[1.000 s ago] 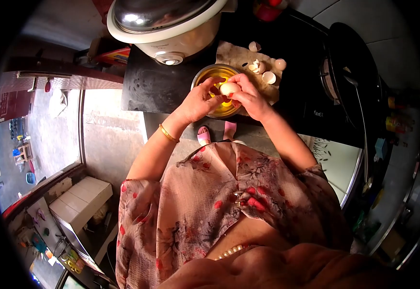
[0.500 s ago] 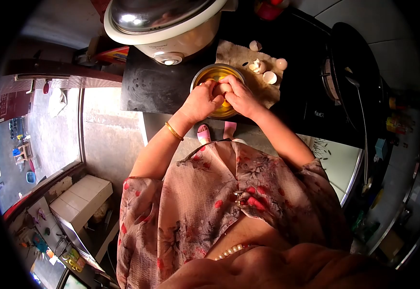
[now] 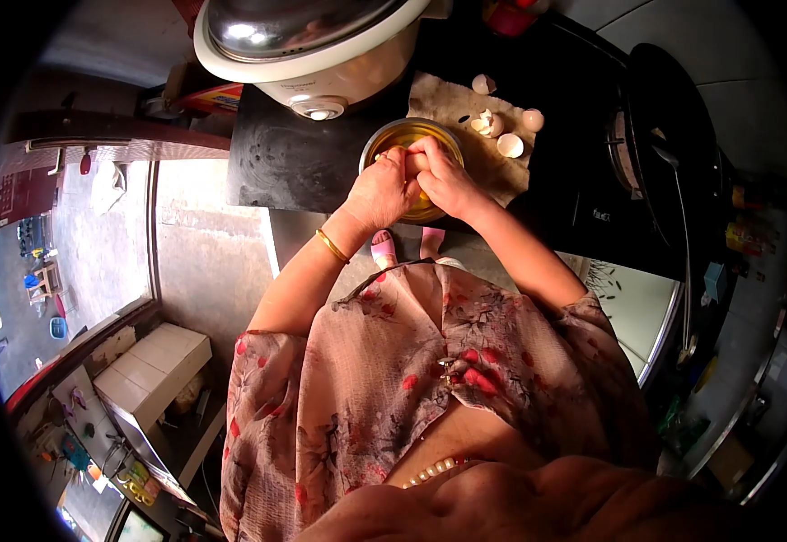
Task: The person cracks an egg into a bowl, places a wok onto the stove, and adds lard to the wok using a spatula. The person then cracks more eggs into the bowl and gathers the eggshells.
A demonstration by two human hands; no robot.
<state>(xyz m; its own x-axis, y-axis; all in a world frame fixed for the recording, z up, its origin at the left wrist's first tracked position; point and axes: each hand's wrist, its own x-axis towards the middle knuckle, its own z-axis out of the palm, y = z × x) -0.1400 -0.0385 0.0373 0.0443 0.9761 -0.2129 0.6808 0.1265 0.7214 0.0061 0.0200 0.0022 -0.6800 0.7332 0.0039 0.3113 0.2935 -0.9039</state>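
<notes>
Both of my hands are together over a metal bowl (image 3: 369,149) at the counter's front edge, and yellow raw egg shows inside it. My left hand (image 3: 383,191) and my right hand (image 3: 448,183) are closed on an egg (image 3: 418,164), gripping it from either side. Fingers cover most of its shell, so whether it is cracked cannot be seen. To the right of the bowl, several broken eggshells (image 3: 510,145) lie on a stained brown sheet (image 3: 443,98).
A rice cooker (image 3: 339,86) with a metal lid stands behind the bowl to the left. On the right are a dark wok (image 3: 669,117) and a long-handled ladle (image 3: 683,208). The black counter (image 3: 276,154) ends just in front of my body.
My hands have drawn slightly closer together around the egg, covering more of it. The bowl and shells appear shifted a little to the right in view.
</notes>
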